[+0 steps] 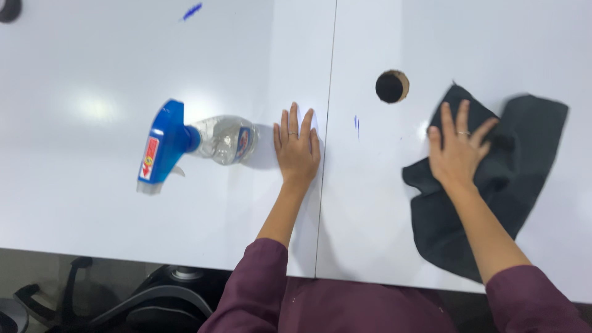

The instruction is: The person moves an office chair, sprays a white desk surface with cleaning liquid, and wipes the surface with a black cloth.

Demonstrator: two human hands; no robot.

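White tabletop (92,203) fills the view, split by a seam and pierced by a round cable hole (392,86); the right hand (457,151) presses flat on a dark grey cloth (530,142), fingers spread, right of the hole; the left hand (297,151) lies flat beside the seam, fingers close together, gripping nothing. Two blue marker streaks are left, one (192,10) far up, one (356,125) between the hands. Just left stands a clear spray bottle (225,139) with blue trigger head; a red-and-yellow label on the head, a blue one on its body.
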